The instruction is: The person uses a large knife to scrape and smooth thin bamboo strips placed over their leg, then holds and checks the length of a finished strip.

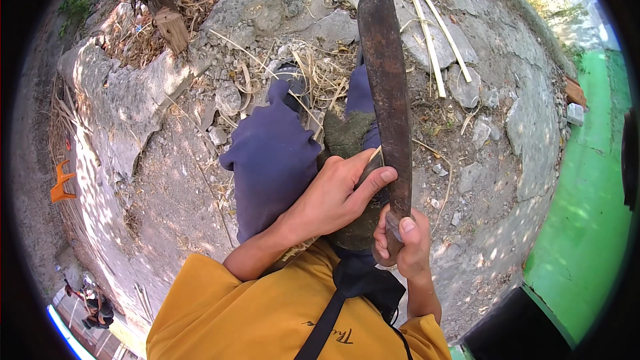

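My right hand [412, 243] is wrapped round the wooden handle of a large machete [389, 80]. Its broad, dark, worn blade points away from me, upright in the view. Close against the blade's left side, my left hand [330, 195] is closed, thumb stretched toward the blade. A thin pale strip [376, 153] shows at its fingertips beside the blade; most of it is hidden. Under the left hand lies a dark, worn pad [353, 230] over my lap, between my legs in blue trousers [273, 153].
Pale shavings [320, 80] litter the ground around my feet. Two long pale strips [427, 33] lie ahead on the right, among broken concrete and stones. A wooden post [171, 27] stands far left, an orange plastic object [63, 181] at left. Green-painted floor [580, 207] borders the right.
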{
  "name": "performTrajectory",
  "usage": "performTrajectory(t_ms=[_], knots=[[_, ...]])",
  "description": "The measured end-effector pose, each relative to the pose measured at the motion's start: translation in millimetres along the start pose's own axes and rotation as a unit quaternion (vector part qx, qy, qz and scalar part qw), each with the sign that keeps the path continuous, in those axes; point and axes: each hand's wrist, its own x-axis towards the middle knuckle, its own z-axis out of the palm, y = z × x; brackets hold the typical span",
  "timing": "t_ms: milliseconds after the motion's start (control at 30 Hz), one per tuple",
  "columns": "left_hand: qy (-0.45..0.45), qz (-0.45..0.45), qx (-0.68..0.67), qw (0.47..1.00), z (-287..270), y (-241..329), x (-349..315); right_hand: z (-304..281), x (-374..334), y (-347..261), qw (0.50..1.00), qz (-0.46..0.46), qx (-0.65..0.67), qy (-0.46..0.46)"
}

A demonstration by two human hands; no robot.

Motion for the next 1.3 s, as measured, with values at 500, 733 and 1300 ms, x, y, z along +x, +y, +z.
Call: performTrajectory(t_ms=[500, 733, 1300], knots=[[0.025, 0.053, 0.024, 0.998, 1.8, -14.7, -3.7, 10.7, -1.9, 5.3, 0.993, -0.052, -0.087, 0.059], [0.040, 0.044, 0.037, 0.998, -0.3, -6.9, -3.4, 1.5, -1.1, -1.2, 1.000, 0.016, 0.010, -0.015], [0.047, 0.048, -0.022, 0.998, 5.9, -3.1, 5.0, -16.4, 8.2, 12.2, 0.956, 0.071, 0.254, -0.128]])
